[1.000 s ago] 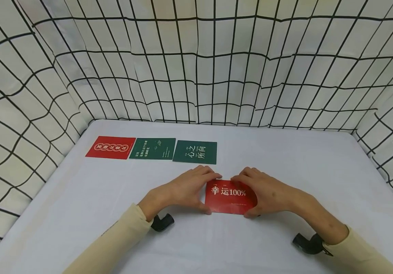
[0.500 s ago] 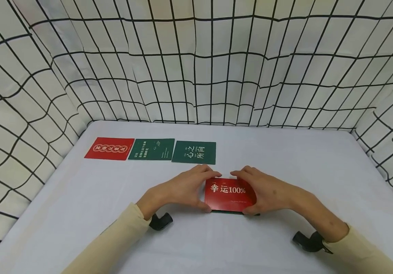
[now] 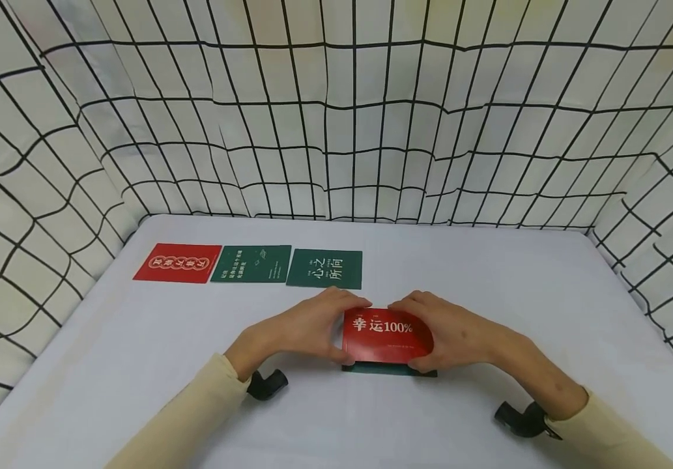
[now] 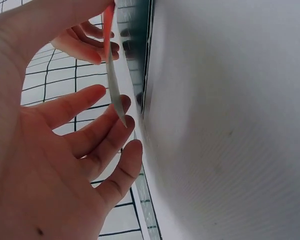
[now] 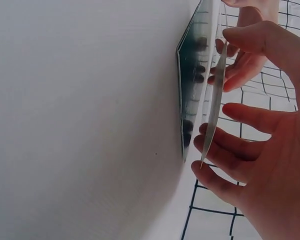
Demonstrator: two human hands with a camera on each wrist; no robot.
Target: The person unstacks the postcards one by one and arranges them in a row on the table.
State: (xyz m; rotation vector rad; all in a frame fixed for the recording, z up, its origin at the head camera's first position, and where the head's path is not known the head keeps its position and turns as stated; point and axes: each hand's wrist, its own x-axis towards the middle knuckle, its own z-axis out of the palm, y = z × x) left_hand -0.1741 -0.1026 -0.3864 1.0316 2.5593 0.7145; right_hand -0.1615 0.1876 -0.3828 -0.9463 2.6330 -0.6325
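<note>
A red card [image 3: 386, 342] with white lettering is held level between both hands, a little above the table. My left hand [image 3: 307, 326] grips its left end, thumb at the near edge and fingertips at the far edge. The right end is gripped the same way by my right hand [image 3: 459, 332]. Beneath it lies a dark green card [image 3: 383, 369], of which a near strip shows. Both wrist views show a gap between the raised card [image 5: 216, 100] and the glossy green one [image 5: 190, 75], which seems to be a thin stack.
At the back left of the white table [image 3: 488, 267] lie a red card [image 3: 178, 263], a green card [image 3: 251, 264] and another green card [image 3: 324, 268] in a row. Black netting [image 3: 371, 130] over white cloth rises behind and at both sides.
The red card has risen off the table with both hands, uncovering a green strip beneath its near edge. The whole head view has shifted slightly.
</note>
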